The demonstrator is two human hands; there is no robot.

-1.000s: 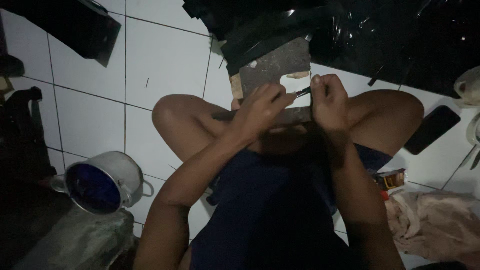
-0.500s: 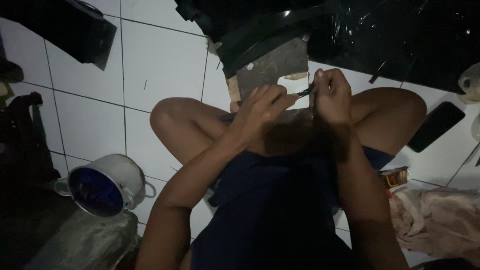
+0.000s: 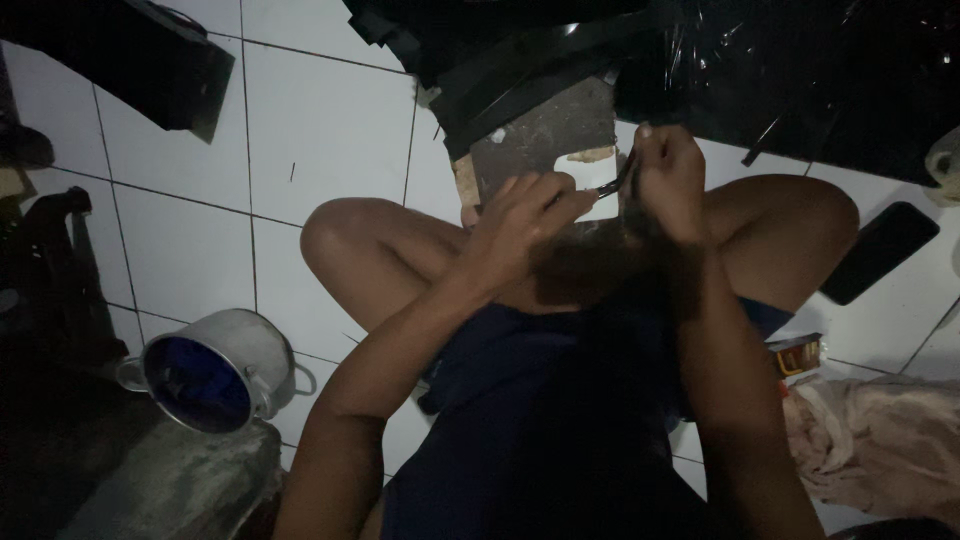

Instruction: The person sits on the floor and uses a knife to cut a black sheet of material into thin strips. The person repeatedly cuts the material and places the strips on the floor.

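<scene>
A person sits on the white tiled floor (image 3: 320, 130) with both knees bent out to the sides. Both hands are up in front, close together, just over the lap.

The right hand (image 3: 668, 175) is clenched around one small dark tool (image 3: 618, 180). It looks like little pliers or a cutter, but it is too dark to be sure. The tool's long side slants down and to the left, so its tip points at the left hand (image 3: 525, 215).

The left hand has its fingers pinched together, right at the tool's tip. It seems to hold something tiny there, but I cannot tell what it is, or if it holds anything. The two hands are almost touching. The tool sits between them, and the right hand is the one that has it.

Just past the hands, a flat grey board (image 3: 545, 135) lies on the floor. Black sheets (image 3: 800, 70) are piled behind it, by the far edge.

There is one metal pot (image 3: 215, 370) with a blue inside. It lies on its side near the left knee. One dark phone (image 3: 880, 250) lies on the floor past the right knee. One pale cloth (image 3: 880, 440) is bunched up by the right leg, and one small packet (image 3: 797, 353) sits just beside it.
</scene>
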